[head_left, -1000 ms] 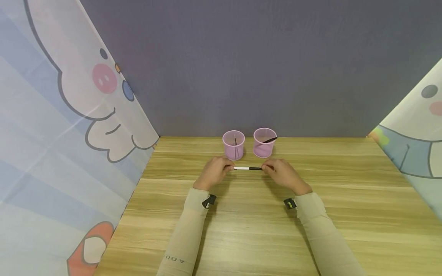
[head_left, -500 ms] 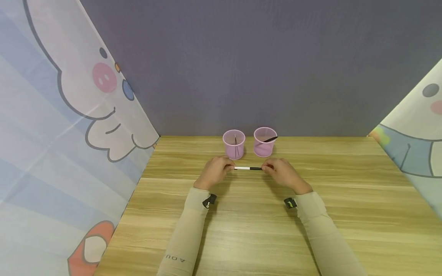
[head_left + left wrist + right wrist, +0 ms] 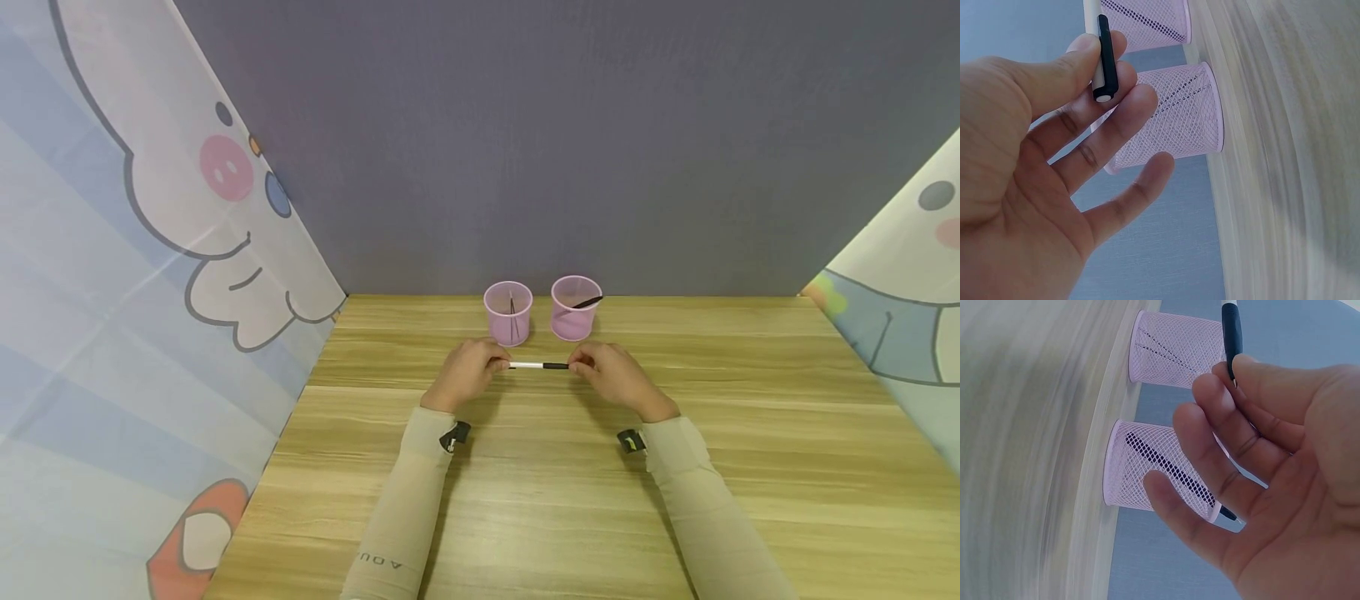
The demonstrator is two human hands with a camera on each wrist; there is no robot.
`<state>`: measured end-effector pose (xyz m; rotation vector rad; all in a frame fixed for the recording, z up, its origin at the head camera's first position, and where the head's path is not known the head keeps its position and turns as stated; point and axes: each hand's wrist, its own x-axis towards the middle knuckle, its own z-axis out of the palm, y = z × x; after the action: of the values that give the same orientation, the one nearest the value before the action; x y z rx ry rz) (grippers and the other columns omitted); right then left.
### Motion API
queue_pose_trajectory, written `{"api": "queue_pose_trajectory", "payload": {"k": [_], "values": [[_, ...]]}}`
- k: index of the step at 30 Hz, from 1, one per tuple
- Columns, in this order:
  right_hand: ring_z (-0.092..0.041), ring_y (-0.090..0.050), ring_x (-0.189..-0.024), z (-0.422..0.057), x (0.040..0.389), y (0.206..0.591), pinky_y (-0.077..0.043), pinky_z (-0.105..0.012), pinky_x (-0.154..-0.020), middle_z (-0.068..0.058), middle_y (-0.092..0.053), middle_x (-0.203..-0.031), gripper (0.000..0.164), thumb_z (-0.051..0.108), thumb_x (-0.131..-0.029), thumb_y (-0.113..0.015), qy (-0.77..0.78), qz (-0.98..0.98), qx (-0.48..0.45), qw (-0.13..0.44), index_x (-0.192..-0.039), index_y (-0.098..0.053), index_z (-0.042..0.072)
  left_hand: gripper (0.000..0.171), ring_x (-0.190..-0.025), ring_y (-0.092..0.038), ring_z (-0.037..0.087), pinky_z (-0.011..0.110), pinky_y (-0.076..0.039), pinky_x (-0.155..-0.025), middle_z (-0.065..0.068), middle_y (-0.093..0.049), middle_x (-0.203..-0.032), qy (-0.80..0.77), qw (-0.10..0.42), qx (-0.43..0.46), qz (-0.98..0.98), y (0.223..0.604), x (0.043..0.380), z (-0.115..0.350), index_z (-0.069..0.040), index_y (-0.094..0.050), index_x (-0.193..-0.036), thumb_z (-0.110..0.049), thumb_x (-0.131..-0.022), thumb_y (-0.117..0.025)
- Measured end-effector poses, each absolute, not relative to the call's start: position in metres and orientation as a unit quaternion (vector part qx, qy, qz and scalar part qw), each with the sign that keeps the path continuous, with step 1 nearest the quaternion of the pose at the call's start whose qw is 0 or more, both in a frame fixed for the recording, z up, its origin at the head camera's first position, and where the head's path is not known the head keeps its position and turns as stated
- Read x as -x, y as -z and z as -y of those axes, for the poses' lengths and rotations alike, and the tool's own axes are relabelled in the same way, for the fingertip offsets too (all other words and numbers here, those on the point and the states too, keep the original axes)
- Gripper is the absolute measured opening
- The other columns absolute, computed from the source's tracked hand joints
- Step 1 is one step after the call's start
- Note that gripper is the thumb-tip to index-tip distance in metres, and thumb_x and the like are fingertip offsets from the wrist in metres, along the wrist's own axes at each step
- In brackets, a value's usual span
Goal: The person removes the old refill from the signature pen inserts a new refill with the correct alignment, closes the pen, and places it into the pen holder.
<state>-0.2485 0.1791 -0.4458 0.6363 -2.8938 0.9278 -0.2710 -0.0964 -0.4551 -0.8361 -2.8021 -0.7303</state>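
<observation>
A ballpoint pen [image 3: 528,365] with a white barrel, black grip and black clip lies level between the two hands, above the tabletop. My left hand [image 3: 465,373] pinches its clip end between thumb and fingers, the other fingers spread loosely. At the opposite end, my right hand [image 3: 611,379] pinches the pen close to its bare metal tip [image 3: 1234,382]. Just beyond the hands stand two pink mesh pen cups. The left cup [image 3: 499,331] holds thin dark sticks [image 3: 513,310]; the right cup [image 3: 564,325] has a black pen [image 3: 587,303] leaning over its rim.
Both cups stand on a wood-grain table [image 3: 540,500], near its back edge against a dark grey panel [image 3: 525,150]. Cartoon-printed curtains [image 3: 90,333] flank the table on both sides. Each wrist carries a black strap [image 3: 454,437].
</observation>
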Motion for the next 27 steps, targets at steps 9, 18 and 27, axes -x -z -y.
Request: {"api": "queue_pose_trajectory", "payload": {"k": [9,18,27], "values": [[-0.014,-0.061,-0.078,-0.1779,0.2478,0.4447,-0.050,-0.035,-0.074,-0.001,-0.070,-0.085,0.004,0.013,-0.096,-0.070,-0.301,0.931,-0.203,0.021,-0.097,-0.071,0.009,0.012,-0.092,-0.072,0.016,0.036,-0.059,-0.085,0.001,-0.076,-0.100,0.241,0.068,0.280,0.927,0.4548,0.2711,0.0968,-0.012,-0.080,-0.097,-0.021,-0.094,-0.072],[-0.014,-0.063,-0.080,-0.1784,0.2486,0.4456,-0.051,-0.035,-0.075,-0.001,-0.071,-0.087,0.006,0.012,-0.095,-0.072,-0.301,0.932,-0.199,0.021,-0.099,-0.071,0.007,0.013,-0.093,-0.072,0.016,0.036,-0.059,-0.086,0.001,-0.076,-0.100,0.242,0.065,0.279,0.927,0.4545,0.2715,0.0958,-0.012,-0.080,-0.097,-0.021,-0.094,-0.072],[-0.013,-0.063,-0.078,-0.1772,0.2487,0.4456,-0.051,-0.035,-0.074,0.000,-0.070,-0.086,0.005,0.009,-0.093,-0.073,-0.299,0.932,-0.204,0.028,-0.097,-0.070,0.008,0.012,-0.092,-0.072,0.017,0.037,-0.059,-0.086,0.001,-0.076,-0.100,0.242,0.064,0.279,0.927,0.4545,0.2709,0.0962,-0.012,-0.080,-0.097,-0.020,-0.094,-0.072]]}}
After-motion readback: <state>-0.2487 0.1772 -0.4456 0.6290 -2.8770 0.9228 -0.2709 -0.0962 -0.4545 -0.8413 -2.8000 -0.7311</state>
